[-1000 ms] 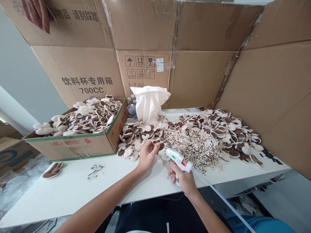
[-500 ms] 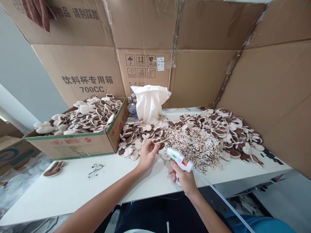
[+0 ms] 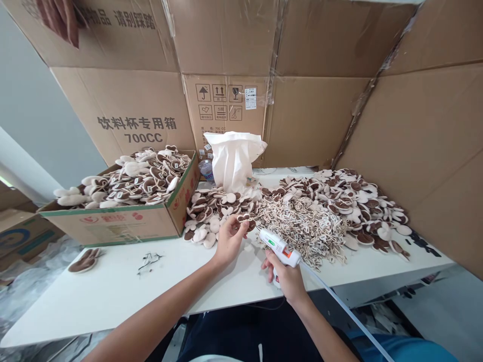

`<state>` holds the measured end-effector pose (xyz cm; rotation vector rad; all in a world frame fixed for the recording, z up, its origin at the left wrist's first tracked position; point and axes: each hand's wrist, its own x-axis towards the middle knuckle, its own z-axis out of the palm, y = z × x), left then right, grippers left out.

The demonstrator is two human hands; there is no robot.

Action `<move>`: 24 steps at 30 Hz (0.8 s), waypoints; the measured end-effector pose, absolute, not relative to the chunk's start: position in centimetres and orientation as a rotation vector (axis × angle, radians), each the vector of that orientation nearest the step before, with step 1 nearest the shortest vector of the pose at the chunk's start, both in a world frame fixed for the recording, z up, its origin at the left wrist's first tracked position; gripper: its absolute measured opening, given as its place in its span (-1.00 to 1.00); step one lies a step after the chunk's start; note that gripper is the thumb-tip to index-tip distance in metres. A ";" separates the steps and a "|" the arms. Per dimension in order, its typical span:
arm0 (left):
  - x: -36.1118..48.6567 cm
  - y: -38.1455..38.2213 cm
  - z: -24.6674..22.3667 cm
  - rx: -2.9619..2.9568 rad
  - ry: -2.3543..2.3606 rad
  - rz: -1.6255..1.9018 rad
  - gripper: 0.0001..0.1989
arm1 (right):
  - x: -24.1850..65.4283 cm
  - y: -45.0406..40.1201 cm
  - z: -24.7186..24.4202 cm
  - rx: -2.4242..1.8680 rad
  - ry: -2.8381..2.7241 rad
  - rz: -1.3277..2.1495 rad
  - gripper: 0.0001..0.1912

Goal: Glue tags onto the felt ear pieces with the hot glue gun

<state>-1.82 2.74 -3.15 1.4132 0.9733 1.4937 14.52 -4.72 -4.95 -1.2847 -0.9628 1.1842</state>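
Observation:
Between the thumb and fingers of my left hand (image 3: 229, 240) is a small brown felt piece (image 3: 246, 221) with a pale edge. My right hand (image 3: 286, 274) grips a white glue gun (image 3: 277, 244) with an orange patch; its nozzle points left and reaches the felt piece. Whether the tip touches it I cannot tell. Just behind the gun lies a heap of cream cord loops (image 3: 305, 229) with small labels. A pile of brown and white felt pieces (image 3: 211, 216) sits behind my left hand.
A cardboard box (image 3: 124, 224) full of felt pieces stands at the left. One brown piece (image 3: 85, 260) and dark scraps (image 3: 150, 262) lie before it. More felt pieces (image 3: 354, 201) are heaped at the right. A white bag (image 3: 234, 161) stands at the back, before cardboard walls (image 3: 320, 115).

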 end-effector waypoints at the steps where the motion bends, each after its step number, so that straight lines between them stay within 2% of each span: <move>1: -1.8 2.7 -3.1 1.417 0.973 1.493 -0.66 | 14.5 -4.7 -4.9 -1.287 -0.967 1.184 -0.53; 13: -2.2 2.9 -3.0 1.444 1.072 1.493 -0.66 | 14.9 -4.7 -5.2 -1.231 -0.991 1.214 -0.53; 19: -2.1 2.9 -2.9 1.369 1.052 1.471 -0.52 | 15.1 -4.5 -5.1 -1.162 -0.832 1.174 -0.56; 24: -1.7 2.0 -2.2 1.335 0.892 1.271 -0.60 | 15.3 -4.5 -4.9 -1.145 -0.793 1.141 -0.51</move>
